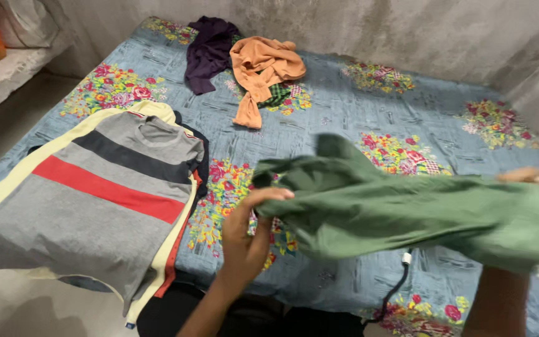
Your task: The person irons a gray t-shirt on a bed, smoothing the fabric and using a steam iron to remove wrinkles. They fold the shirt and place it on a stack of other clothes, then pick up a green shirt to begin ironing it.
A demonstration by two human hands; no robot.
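Floral bedsheet (344, 106) below, both our hands, left (247, 234) and right (531, 176), grip the green garment (407, 212) mid-frame, spreading it; flattening seems next.

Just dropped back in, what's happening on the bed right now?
A person holds a green garment stretched between both hands above the bed. The left hand grips one end; the right hand holds the other, mostly hidden by cloth. A stack of flat shirts lies at the left, a grey striped one on top. An orange garment and a purple one lie crumpled near the wall.
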